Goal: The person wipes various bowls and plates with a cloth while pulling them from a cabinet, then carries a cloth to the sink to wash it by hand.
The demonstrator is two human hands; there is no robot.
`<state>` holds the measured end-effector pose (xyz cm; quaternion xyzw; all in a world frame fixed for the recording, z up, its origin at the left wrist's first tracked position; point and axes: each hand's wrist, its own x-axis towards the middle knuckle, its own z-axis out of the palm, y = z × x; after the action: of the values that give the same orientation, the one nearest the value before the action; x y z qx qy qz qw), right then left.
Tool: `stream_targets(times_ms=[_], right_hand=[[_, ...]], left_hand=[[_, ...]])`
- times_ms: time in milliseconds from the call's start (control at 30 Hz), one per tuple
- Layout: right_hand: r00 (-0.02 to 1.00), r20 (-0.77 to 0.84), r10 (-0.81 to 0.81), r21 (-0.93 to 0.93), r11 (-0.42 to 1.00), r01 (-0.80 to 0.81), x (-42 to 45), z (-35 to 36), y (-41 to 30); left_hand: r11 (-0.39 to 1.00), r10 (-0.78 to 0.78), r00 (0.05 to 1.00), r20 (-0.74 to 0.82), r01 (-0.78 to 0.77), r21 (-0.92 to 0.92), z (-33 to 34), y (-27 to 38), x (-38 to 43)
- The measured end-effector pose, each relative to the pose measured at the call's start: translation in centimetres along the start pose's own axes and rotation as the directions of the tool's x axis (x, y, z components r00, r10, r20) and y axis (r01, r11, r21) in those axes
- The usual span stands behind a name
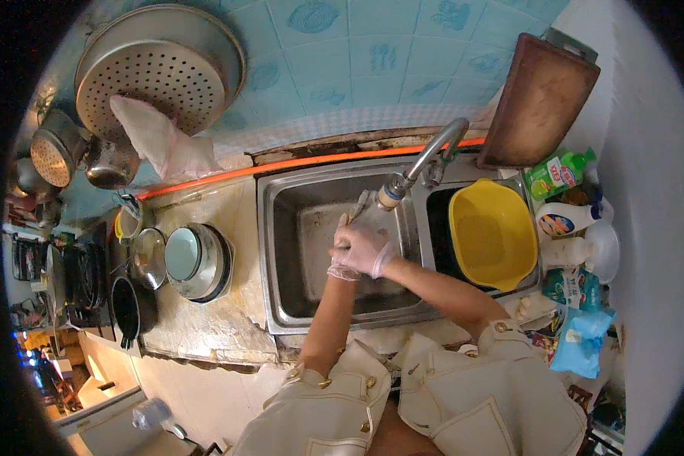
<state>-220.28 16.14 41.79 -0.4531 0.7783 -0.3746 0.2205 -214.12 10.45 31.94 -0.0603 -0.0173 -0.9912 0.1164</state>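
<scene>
My right hand (369, 246) and my left hand (340, 267) meet over the large stainless-steel basin (319, 285), both in thin, translucent gloves. The right hand lies across the left and hides most of it. At my left wrist the glove cuff is crumpled. A small greyish thing (361, 204) sticks out beyond my fingers, too blurred to name. Just past my hands hangs the end of the metal faucet (391, 192). A yellow plastic basin (518, 278) sits over the smaller right-hand sink.
Stacked bowls and lids (183, 256) stand on the left counter beside a black pot (126, 310). A wooden cutting board (541, 97) leans at the back right. A green dish-soap bottle (558, 174) and other bottles line the right wall. Strainers and a perforated steamer pan (151, 85) hang at left.
</scene>
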Motion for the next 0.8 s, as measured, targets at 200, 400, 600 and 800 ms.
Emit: stream_targets(times_ms=[200,400,600,800], right_hand=[[0.931,-0.225,0.287,-0.032,0.953,-0.301,1.3,-1.0,1.5],[0.958,-0.233,0.167,-0.006,0.985,-0.173,-0.1,0.2,0.7],[0.738,-0.101,0.667,0.592,0.637,-0.494,2.2,-1.0,4.2],[0.969,-0.154,0.193,-0.125,0.969,-0.213,-1.5,0.6,-1.6]], left_hand=[[0.566,0.177,0.960,-0.218,0.082,0.820,2.2,-1.7,0.6],[0.997,0.070,0.995,-0.074,-0.073,-0.032,2.0,-0.8,-0.2],[0.276,0.353,0.887,-0.298,0.206,0.939,3.0,-1.1,-0.3],[0.987,0.066,0.893,-0.446,0.008,0.163,3.3,0.3,-0.6]])
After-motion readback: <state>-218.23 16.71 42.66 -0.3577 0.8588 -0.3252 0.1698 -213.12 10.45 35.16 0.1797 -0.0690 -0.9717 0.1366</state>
